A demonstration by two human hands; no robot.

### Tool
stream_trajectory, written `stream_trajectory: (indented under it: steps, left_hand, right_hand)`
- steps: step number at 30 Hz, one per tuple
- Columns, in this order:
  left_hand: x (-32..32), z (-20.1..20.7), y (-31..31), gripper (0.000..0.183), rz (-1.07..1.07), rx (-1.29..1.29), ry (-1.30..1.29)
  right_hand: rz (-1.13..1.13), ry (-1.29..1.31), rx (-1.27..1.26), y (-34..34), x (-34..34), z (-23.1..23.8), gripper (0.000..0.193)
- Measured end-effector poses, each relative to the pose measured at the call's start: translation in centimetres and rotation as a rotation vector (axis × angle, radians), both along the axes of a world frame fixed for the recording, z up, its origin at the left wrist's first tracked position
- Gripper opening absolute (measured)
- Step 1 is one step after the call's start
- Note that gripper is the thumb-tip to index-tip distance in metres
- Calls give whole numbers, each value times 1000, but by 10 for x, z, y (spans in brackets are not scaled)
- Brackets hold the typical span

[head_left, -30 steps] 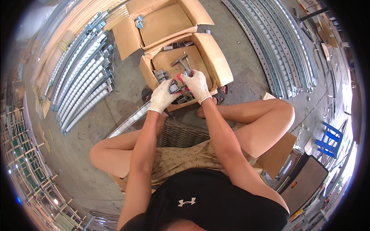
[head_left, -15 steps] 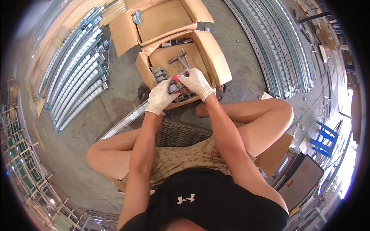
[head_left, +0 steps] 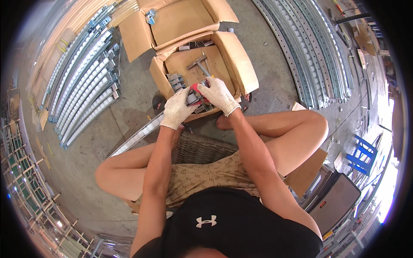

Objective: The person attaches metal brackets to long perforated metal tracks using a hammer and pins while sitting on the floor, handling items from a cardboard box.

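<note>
Both my hands wear off-white knit gloves and meet over the near edge of an open cardboard box (head_left: 238,60). My left hand (head_left: 175,108) is closed around the end of a metal roller rail (head_left: 140,135) with white rollers, which slants down to the left. My right hand (head_left: 219,94) is closed on a red-handled tool (head_left: 195,87); its exact kind is hidden by the fingers. Small grey metal brackets (head_left: 175,80) lie in the box left of the hands. Beyond them, a hammer (head_left: 197,63) rests on the cardboard.
A second open box (head_left: 183,23) stands behind, with a small metal bracket (head_left: 150,17) at its left. Several roller rails (head_left: 88,81) lie at left, and long perforated rails (head_left: 305,51) at right. A woven stool (head_left: 202,148) is beneath me. A blue plastic piece (head_left: 362,155) lies far right.
Hardly anything differs. Both hands keep their grip, with only a slight shift around the red-handled tool and rail end; the whole view has moved a little.
</note>
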State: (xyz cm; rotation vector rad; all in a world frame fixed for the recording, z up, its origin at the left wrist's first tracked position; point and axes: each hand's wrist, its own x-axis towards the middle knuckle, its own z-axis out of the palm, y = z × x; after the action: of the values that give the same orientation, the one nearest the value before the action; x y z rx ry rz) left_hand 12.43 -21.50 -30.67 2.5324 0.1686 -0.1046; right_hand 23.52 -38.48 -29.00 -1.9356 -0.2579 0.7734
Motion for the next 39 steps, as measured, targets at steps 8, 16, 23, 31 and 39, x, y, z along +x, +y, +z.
stream_trajectory:
  steps: [8,16,23,31,39]
  left_hand:
    - [-1,6,-4,68,-4,-7,-18]
    - [2,12,-2,70,13,14,-2]
    - [-2,16,-5,75,14,40,9]
    - [5,26,-10,71,83,66,36]
    - [14,36,-2,68,138,36,47]
  right_hand:
    - [124,-220,-95,1,-13,14,53]
    - [69,-120,33,-3,-2,8,45]
    - [120,-275,39,-7,-12,6,44]
    - [163,-516,113,-19,-5,-41,38]
    - [203,-418,-737,-16,8,-105,53]
